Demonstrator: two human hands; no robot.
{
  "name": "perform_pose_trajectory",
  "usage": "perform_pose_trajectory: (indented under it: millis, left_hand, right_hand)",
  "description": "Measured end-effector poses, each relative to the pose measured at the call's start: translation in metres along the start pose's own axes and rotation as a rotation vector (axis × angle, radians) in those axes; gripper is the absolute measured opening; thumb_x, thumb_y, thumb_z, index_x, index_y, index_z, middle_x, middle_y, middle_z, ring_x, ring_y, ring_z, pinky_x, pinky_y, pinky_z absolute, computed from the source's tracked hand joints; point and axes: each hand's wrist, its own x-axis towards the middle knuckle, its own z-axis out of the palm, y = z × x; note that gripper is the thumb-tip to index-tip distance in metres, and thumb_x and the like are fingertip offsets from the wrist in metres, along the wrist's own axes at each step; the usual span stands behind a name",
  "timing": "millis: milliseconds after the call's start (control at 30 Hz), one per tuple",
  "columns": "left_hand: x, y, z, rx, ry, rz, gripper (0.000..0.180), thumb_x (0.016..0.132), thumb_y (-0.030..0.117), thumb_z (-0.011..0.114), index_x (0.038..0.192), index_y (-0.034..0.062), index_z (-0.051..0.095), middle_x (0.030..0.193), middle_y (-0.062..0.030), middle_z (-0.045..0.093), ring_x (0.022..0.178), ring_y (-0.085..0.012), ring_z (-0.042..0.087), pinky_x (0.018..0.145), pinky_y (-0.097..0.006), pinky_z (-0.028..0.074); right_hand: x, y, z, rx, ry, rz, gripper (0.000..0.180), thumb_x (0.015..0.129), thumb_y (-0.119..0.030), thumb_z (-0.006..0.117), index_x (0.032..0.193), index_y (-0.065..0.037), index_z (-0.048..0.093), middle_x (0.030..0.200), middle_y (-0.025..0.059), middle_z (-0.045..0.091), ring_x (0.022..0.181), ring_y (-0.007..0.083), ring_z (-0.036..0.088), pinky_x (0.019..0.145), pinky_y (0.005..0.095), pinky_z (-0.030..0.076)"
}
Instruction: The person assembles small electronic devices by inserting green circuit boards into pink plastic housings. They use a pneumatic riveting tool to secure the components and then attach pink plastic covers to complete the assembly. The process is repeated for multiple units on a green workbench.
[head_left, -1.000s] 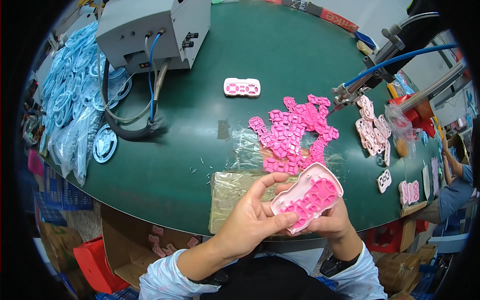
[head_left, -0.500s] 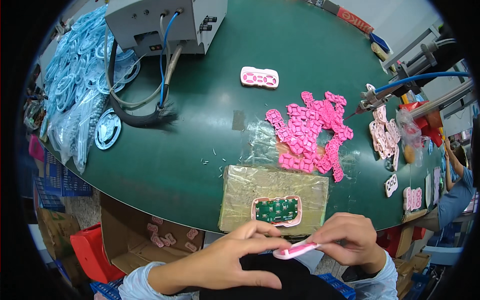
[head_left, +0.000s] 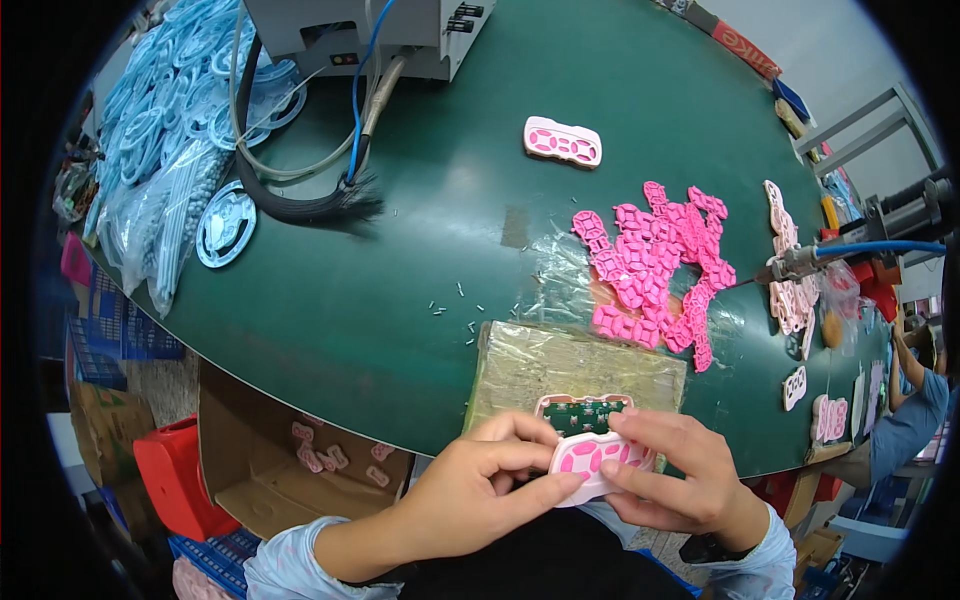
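Observation:
Between both hands I hold a white plastic shell with pink buttons (head_left: 582,459) at the near edge of the table. My left hand (head_left: 490,475) pinches its left end, the thumb lying on the front face. My right hand (head_left: 680,470) grips the right end, fingers over the top edge and face. Just beyond the shell, a green circuit board (head_left: 585,416) sits in a pale pink case half on the film-wrapped pad (head_left: 530,365); the hands and shell partly hide it. Further off lies a heap of pink button pads (head_left: 650,250).
A white-and-pink assembled piece (head_left: 563,142) lies at the back. On the right hangs a screwdriver arm (head_left: 800,262) near pale pink shells (head_left: 792,300). Light blue parts (head_left: 150,130) and a grey machine (head_left: 350,35) stand left. A cardboard box (head_left: 260,440) holds several pieces below the table.
My left hand has closed on the shell's left end, where its fingers were spread before. The shell has turned so its button face shows, and it has moved up over the case's near edge.

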Motion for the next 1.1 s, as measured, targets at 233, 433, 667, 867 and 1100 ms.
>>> perform_pose_trajectory:
  millis: [233, 433, 667, 867, 1100]
  left_hand:
    - [0.007, 0.006, -0.011, 0.786, 0.225, 0.296, 0.071, 0.063, 0.031, 0.09, 0.122, 0.0043, 0.061, 0.12, -0.0143, 0.049, 0.095, -0.0265, 0.051, 0.084, -0.037, 0.045]
    - [0.014, -0.009, -0.009, 0.875, 0.22, 0.357, 0.069, 0.061, 0.018, 0.088, 0.122, 0.0039, 0.06, 0.121, -0.0132, 0.05, 0.092, -0.0266, 0.051, 0.085, -0.038, 0.045]
    - [0.016, -0.011, -0.012, 0.864, 0.199, 0.378, 0.074, 0.058, 0.014, 0.088, 0.125, 0.0019, 0.057, 0.122, -0.0132, 0.05, 0.09, -0.0267, 0.051, 0.085, -0.038, 0.045]
    - [0.012, 0.003, -0.01, 0.663, 0.168, 0.234, 0.079, 0.067, 0.019, 0.088, 0.133, -0.0011, 0.05, 0.121, -0.0134, 0.051, 0.095, -0.0231, 0.056, 0.083, -0.035, 0.049]
    - [0.009, 0.02, -0.001, -0.102, 0.049, -0.053, 0.037, 0.094, 0.007, 0.064, 0.126, -0.0084, 0.055, 0.111, -0.0135, 0.066, 0.1, -0.0132, 0.062, 0.087, -0.027, 0.052]
  right_hand:
    - [0.01, 0.019, 0.007, -0.021, -0.07, 0.027, 0.037, 0.066, -0.008, 0.08, 0.101, -0.01, 0.071, 0.118, 0.0164, 0.063, 0.101, 0.0336, 0.067, 0.08, 0.0384, 0.058]
    - [0.015, 0.021, 0.009, -0.053, -0.127, 0.032, 0.036, 0.067, -0.011, 0.08, 0.102, -0.011, 0.072, 0.118, 0.0157, 0.063, 0.101, 0.0323, 0.067, 0.081, 0.0371, 0.057]
    - [0.012, 0.013, 0.011, -0.112, -0.159, 0.076, 0.038, 0.068, -0.014, 0.08, 0.105, -0.012, 0.072, 0.12, 0.0184, 0.061, 0.103, 0.0338, 0.066, 0.081, 0.0368, 0.057]
    - [0.001, 0.015, 0.02, -0.145, -0.077, 0.029, 0.038, 0.068, -0.012, 0.079, 0.106, -0.012, 0.072, 0.119, 0.0189, 0.06, 0.1, 0.033, 0.064, 0.078, 0.0359, 0.057]
    - [0.002, 0.007, 0.006, 0.063, 0.172, 0.0, 0.045, 0.075, -0.011, 0.077, 0.118, -0.004, 0.066, 0.119, 0.0164, 0.06, 0.104, 0.0302, 0.062, 0.085, 0.0349, 0.056]
